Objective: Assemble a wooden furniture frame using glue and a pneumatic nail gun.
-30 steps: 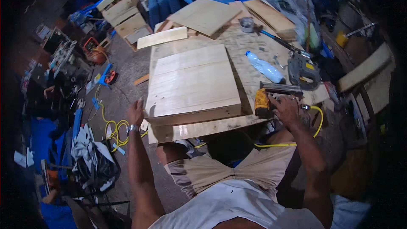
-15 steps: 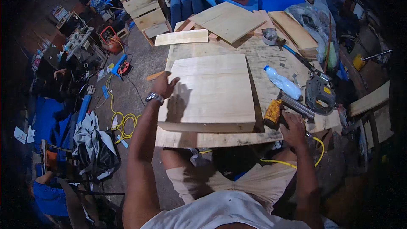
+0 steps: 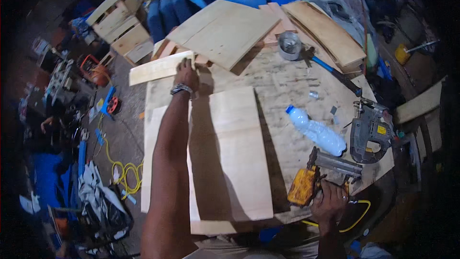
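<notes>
A short, pale, rectangular wooden board (image 3: pixel 155 69) lies at the table's far left edge, its left end overhanging. The left hand (image 3: pixel 187 74) is laid over its right end; whether the fingers close around it cannot be told. A good hold would want thumb and fingers on opposite faces, with the board lifted clear of the larger square wooden panel (image 3: pixel 225 31) just behind it.

Nearer the body, under the left forearm, lies a broad, pale, box-like wooden piece (image 3: pixel 237 158). To its right, the right hand (image 3: pixel 330 200) is curled around the handle of a yellow-and-grey nail gun (image 3: pixel 303 187); best to point its nose away from the left arm and leave its yellow hose (image 3: pixel 368 211) slack. Beyond it lies a clear, blue-capped plastic bottle (image 3: pixel 316 129).
</notes>
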`<move>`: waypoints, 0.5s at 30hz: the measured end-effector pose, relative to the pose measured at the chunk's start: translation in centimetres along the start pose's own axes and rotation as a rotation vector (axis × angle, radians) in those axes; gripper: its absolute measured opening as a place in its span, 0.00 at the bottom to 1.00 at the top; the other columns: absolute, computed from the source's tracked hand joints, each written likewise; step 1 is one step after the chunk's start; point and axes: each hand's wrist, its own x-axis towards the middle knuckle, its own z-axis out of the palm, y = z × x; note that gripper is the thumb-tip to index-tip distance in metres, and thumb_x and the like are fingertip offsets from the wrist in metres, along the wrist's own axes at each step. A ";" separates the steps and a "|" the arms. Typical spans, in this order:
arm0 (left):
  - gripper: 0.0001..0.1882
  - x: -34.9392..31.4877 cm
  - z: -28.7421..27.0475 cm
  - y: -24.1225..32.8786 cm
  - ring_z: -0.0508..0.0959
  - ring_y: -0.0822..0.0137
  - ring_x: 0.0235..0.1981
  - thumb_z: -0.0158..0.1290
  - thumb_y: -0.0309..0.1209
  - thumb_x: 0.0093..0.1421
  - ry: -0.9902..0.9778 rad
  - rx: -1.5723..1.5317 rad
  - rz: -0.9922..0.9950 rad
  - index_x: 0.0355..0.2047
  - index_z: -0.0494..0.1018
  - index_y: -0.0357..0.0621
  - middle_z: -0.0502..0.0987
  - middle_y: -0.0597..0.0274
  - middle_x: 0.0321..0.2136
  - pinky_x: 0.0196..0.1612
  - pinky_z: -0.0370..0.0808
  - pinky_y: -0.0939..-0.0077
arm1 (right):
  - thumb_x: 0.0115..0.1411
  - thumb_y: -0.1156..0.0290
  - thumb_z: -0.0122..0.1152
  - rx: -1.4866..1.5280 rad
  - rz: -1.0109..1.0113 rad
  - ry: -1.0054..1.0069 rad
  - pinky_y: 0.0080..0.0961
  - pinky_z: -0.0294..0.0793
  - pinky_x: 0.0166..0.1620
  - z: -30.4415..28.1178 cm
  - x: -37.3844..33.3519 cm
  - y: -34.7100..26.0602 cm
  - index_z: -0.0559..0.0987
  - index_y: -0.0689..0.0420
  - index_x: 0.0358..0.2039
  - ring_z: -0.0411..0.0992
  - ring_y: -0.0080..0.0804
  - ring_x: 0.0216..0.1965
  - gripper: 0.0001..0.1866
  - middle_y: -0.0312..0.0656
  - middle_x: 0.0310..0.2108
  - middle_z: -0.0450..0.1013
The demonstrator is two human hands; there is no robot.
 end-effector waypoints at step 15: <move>0.12 -3.1 -5.0 -4.5 0.74 0.48 0.47 0.51 0.32 0.59 -0.134 0.172 0.122 0.45 0.71 0.50 0.72 0.51 0.47 0.42 0.77 0.54 | 0.59 0.60 0.50 0.131 -0.025 0.095 0.47 0.67 0.47 0.4 -0.8 0.5 0.77 0.60 0.46 0.71 0.50 0.42 0.20 0.49 0.41 0.73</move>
